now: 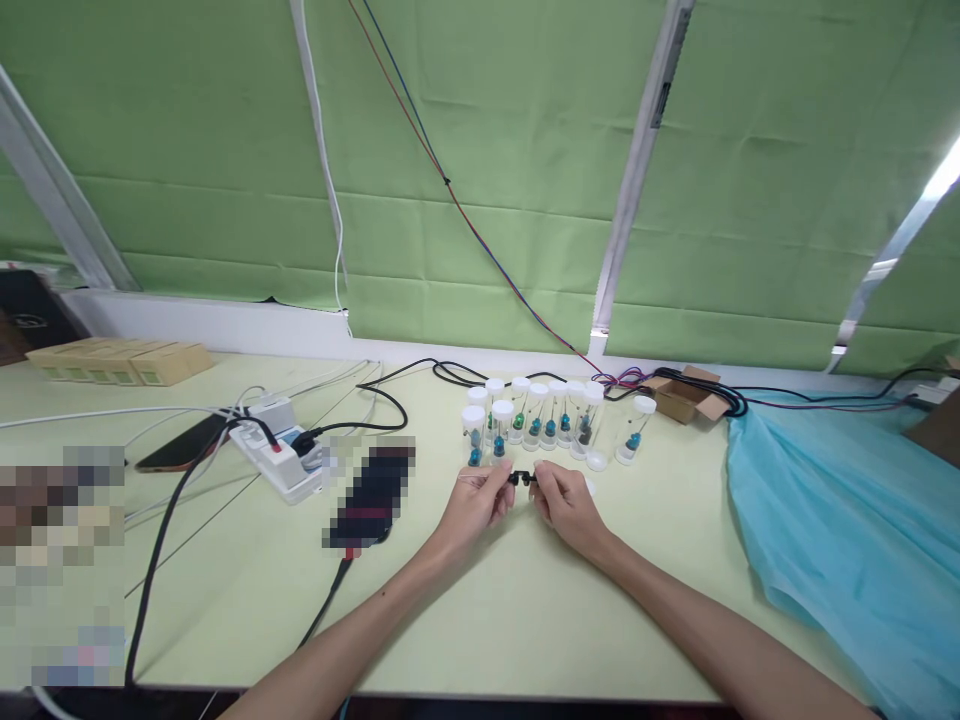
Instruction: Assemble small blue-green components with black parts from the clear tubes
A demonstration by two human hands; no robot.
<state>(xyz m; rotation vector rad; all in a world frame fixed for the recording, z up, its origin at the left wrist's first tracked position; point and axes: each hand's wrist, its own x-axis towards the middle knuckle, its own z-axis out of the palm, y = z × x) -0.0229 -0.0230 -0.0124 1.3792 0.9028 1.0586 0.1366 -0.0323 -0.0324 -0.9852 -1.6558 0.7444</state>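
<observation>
My left hand (477,502) and my right hand (567,506) face each other over the table, fingertips pinched. Between them is a small black part (523,479), with each hand gripping one end. It is too small to tell its kind, or whether it is one piece or two. Just beyond the hands stand several clear vials (550,428) with white caps, holding small blue or green pieces with thin stems. One capped vial (634,436) stands apart to the right. A loose white cap (596,461) lies in front of the group, and another pale round piece is partly hidden behind my right hand.
A blurred phone-like slab (373,497) with a cable lies to the left. Farther left are a power strip (281,460), a dark phone (184,443) and yellowish boxes (120,361). An open cardboard box (686,396) and blue sheeting (825,520) are on the right.
</observation>
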